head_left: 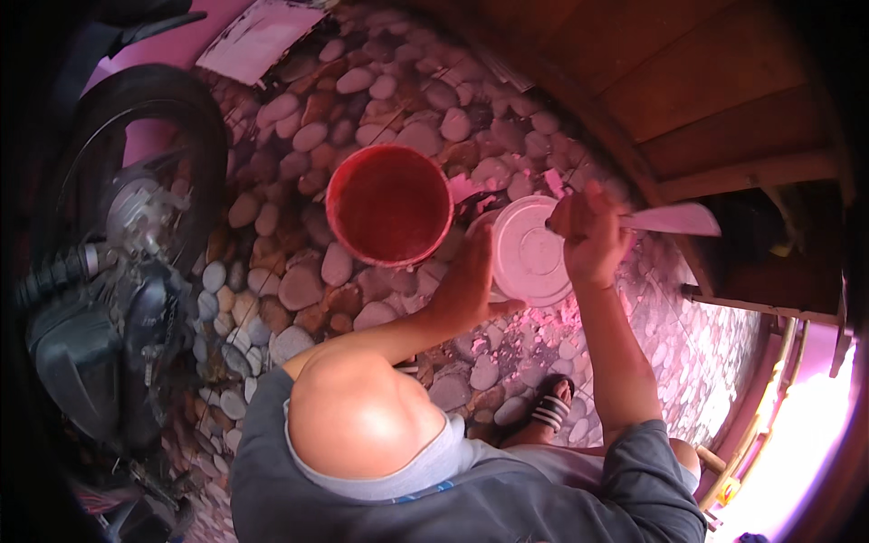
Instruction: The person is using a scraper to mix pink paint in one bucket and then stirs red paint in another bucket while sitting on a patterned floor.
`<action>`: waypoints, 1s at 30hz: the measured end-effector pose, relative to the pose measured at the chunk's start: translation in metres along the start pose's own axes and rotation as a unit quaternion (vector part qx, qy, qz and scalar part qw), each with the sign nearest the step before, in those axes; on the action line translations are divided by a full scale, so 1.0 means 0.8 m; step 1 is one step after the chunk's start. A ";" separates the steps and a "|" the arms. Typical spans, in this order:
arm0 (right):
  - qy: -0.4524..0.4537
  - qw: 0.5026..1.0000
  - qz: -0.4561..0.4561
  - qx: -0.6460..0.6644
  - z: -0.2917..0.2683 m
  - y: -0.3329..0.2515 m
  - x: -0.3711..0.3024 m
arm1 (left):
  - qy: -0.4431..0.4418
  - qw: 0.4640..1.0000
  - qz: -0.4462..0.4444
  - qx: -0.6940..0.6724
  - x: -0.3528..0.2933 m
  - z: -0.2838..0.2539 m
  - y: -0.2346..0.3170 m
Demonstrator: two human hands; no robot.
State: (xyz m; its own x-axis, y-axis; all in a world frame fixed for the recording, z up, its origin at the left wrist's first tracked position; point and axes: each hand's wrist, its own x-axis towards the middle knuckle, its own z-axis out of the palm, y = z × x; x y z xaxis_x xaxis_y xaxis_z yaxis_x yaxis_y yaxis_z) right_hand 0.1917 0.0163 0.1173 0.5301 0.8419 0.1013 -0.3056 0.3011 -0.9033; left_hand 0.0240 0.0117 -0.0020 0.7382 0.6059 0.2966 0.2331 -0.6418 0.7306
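Observation:
A round, pale lidded tub point(534, 251) stands on the pebble-patterned floor in front of me. My left hand point(466, 281) steadies it from the left, with the fingers along its side and the thumb near the lower rim. In my right hand point(593, 235), over the tub's right edge, is a knife point(674, 219). Its wide blade points to the right and its dark handle end sticks out on the left. My right fingers are closed around that handle. Just left of the tub is a red bucket point(389, 176) with an open top.
Small pale scraps point(543, 317) are scattered around the tub. A motorbike wheel point(213, 136) and engine parts stand on the left. Wooden furniture point(715, 100) fills the upper right. A paint-stained white board point(258, 41) lies at the far left. My sandalled foot point(552, 407) is below the tub.

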 end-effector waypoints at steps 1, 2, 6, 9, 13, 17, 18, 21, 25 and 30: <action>-0.044 0.998 -0.045 0.007 0.017 -0.029 0.008 | -0.004 1.000 -0.007 -0.001 -0.001 -0.005 -0.004; -0.087 0.992 -0.088 0.010 0.031 -0.059 0.015 | 0.005 1.000 0.001 0.015 -0.004 -0.001 -0.007; -0.170 0.969 -0.178 0.006 0.010 -0.061 0.023 | -0.009 1.000 -0.020 0.006 0.002 -0.005 -0.001; -0.031 0.978 -0.094 -0.182 -0.048 0.048 0.009 | -0.015 1.000 -0.011 -0.005 0.019 0.002 0.015; -0.005 1.000 0.017 -0.019 -0.003 0.031 0.016 | -0.018 0.999 -0.025 0.016 0.004 -0.005 0.006; -0.158 0.974 -0.132 0.092 -0.008 -0.052 0.047 | -0.012 1.000 -0.018 0.015 0.005 -0.007 0.002; -0.095 0.983 -0.147 0.062 -0.011 -0.044 0.042 | -0.013 1.000 -0.015 0.006 0.006 -0.005 0.002; 0.090 0.960 -0.206 -0.169 -0.078 0.043 0.035 | -0.026 0.999 -0.024 0.000 0.016 0.003 0.013; 0.113 0.989 0.025 -0.090 -0.040 0.031 0.032 | -0.039 0.999 -0.032 -0.014 0.006 -0.015 0.006; 0.118 0.988 -0.042 0.092 -0.064 0.000 -0.006 | 0.024 0.993 -0.062 -0.100 0.020 -0.004 -0.012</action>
State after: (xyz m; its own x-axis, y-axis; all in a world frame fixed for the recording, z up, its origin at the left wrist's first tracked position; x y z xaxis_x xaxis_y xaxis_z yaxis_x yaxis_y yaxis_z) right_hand 0.2297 -0.0104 0.0954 0.7221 0.6898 0.0529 -0.3797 0.4591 -0.8032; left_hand 0.0310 0.0293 -0.0024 0.6790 0.6998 0.2220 0.1875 -0.4577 0.8691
